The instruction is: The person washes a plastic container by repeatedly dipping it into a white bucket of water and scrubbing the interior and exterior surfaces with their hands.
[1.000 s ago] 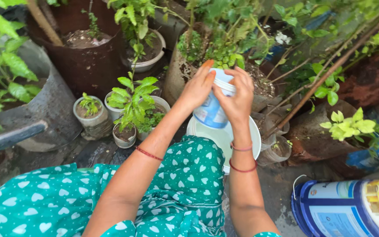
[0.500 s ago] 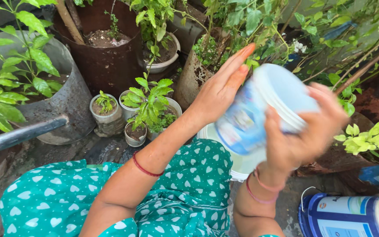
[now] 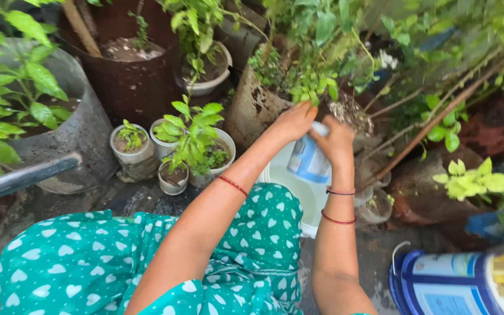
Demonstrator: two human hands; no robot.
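Both hands are clasped on a small white-and-blue plastic tub point(image 3: 309, 158): the left hand point(image 3: 294, 121) presses flat against its far side, fingers together, and the right hand point(image 3: 335, 140) wraps its upper end from the near side. Half a second ago the tub was raised close to the camera, tipped and blurred between the two palms; now it sits lower and farther out, held upright-ish with a slight lean, directly above a larger white plastic bucket point(image 3: 302, 192) that stands on the ground past the knees. The shift means the tub has been carried back down over the bucket's open mouth, and the grip has stayed two-handed throughout.

Just beyond the hands stands a weathered clay-coloured planter point(image 3: 251, 111) full of leafy green stems. To the left, a cluster of small white pots with seedlings point(image 3: 173, 154) stands on damp ground, beside a grey metal drum point(image 3: 83, 137). At the lower right a blue-and-yellow paint pail point(image 3: 462, 286) with a wire handle lies partly in view. The green dress with white hearts point(image 3: 118, 262) fills the foreground.
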